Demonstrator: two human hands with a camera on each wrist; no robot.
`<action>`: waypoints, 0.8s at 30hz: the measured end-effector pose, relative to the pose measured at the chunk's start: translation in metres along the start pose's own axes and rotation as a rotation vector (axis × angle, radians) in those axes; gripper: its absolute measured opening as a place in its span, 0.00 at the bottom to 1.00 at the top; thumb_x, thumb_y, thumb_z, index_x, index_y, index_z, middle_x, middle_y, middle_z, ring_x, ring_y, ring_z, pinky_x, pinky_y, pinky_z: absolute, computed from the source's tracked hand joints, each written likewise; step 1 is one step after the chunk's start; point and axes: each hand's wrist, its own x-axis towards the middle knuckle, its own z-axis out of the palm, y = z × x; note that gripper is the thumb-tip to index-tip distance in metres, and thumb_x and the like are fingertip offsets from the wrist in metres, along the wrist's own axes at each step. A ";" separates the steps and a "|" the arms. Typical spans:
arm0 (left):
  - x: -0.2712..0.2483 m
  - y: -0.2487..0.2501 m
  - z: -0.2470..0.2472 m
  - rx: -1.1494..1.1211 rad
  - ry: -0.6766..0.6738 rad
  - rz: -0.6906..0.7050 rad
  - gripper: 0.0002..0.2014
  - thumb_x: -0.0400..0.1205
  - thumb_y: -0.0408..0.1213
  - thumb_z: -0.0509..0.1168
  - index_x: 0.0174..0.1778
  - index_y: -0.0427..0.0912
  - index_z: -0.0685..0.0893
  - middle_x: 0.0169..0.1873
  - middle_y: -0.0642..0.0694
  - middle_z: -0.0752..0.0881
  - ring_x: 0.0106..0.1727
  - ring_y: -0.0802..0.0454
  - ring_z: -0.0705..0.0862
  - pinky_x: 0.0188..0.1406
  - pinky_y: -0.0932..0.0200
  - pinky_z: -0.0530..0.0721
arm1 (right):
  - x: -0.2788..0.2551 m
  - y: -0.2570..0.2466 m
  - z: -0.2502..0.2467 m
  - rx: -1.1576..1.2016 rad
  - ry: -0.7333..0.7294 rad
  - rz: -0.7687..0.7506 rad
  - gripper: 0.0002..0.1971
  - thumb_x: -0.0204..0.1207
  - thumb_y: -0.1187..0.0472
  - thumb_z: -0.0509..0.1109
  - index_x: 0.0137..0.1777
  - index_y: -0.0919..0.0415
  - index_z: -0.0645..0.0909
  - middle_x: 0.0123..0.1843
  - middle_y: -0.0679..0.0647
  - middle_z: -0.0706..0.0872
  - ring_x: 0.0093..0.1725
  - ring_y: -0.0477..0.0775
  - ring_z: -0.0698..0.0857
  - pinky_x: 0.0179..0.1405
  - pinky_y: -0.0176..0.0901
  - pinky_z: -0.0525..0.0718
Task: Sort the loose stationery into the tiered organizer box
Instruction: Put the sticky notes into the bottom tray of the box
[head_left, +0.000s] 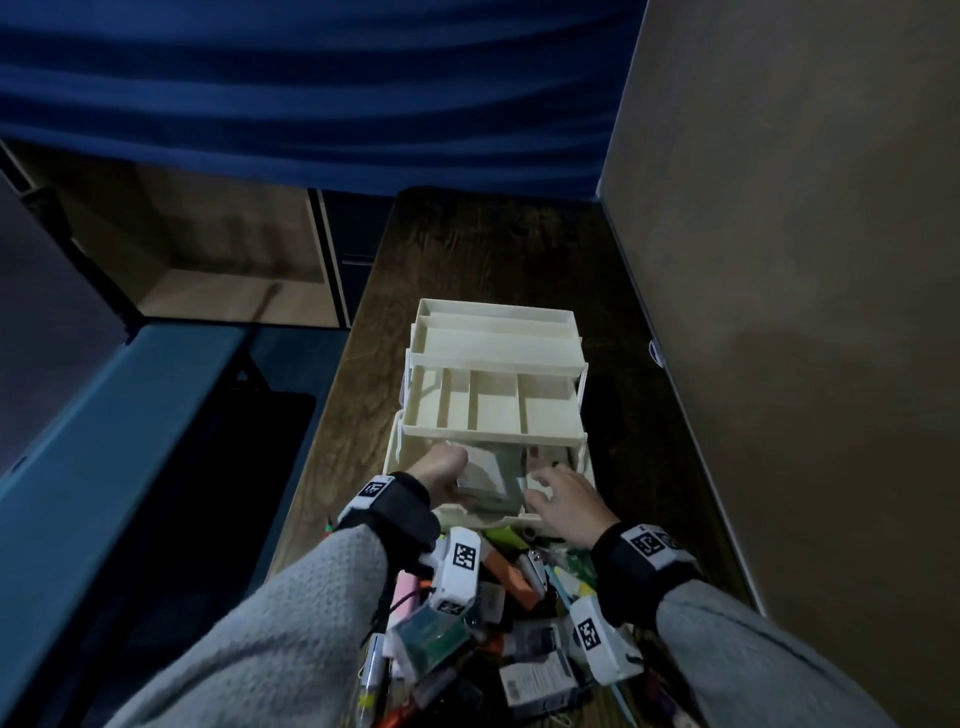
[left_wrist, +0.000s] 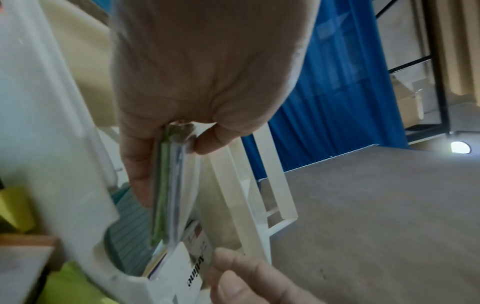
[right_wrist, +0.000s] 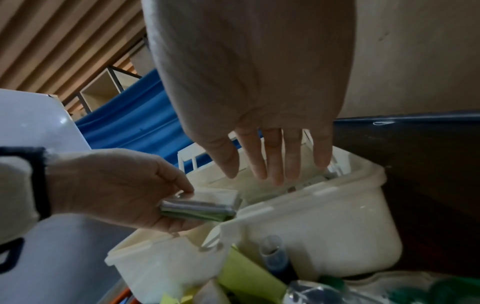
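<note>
The cream tiered organizer box (head_left: 496, 340) stands open on the dark wooden table, its tiers stepped back and its bottom bin (right_wrist: 311, 222) nearest me. My left hand (head_left: 453, 475) pinches a clear-wrapped pack of green and white pads (head_left: 485, 480) between thumb and fingers, lowered edge-first into the bottom bin (left_wrist: 170, 185). My right hand (head_left: 545, 486) hovers over the bin's right part with straight, spread fingers (right_wrist: 272, 162) and holds nothing. A white printed box (left_wrist: 182, 271) and a teal ribbed item (left_wrist: 132, 232) lie inside the bin.
A heap of loose stationery (head_left: 498, 629) covers the table's near end under my wrists. A beige wall (head_left: 779, 312) runs along the right table edge. Bare tabletop (head_left: 467, 249) lies behind the organizer, with a blue curtain beyond it.
</note>
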 end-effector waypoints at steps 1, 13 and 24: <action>0.009 -0.002 0.004 0.018 0.008 -0.010 0.13 0.82 0.21 0.44 0.42 0.34 0.73 0.34 0.36 0.78 0.30 0.44 0.82 0.31 0.50 0.84 | 0.004 0.001 0.002 -0.012 -0.013 -0.006 0.19 0.83 0.54 0.58 0.70 0.60 0.76 0.70 0.59 0.77 0.72 0.60 0.74 0.69 0.51 0.74; 0.057 -0.008 0.021 0.409 0.118 0.023 0.17 0.80 0.28 0.51 0.61 0.27 0.78 0.55 0.27 0.81 0.52 0.34 0.83 0.47 0.47 0.85 | 0.036 -0.007 0.020 -0.036 -0.184 -0.012 0.18 0.83 0.62 0.53 0.66 0.60 0.80 0.70 0.60 0.78 0.69 0.62 0.77 0.66 0.50 0.75; 0.050 -0.011 0.013 0.212 -0.006 0.033 0.18 0.81 0.23 0.52 0.66 0.31 0.76 0.53 0.36 0.81 0.41 0.48 0.78 0.31 0.59 0.73 | 0.054 -0.021 0.036 0.008 -0.297 0.088 0.20 0.79 0.58 0.55 0.68 0.58 0.77 0.71 0.61 0.78 0.67 0.65 0.78 0.68 0.55 0.77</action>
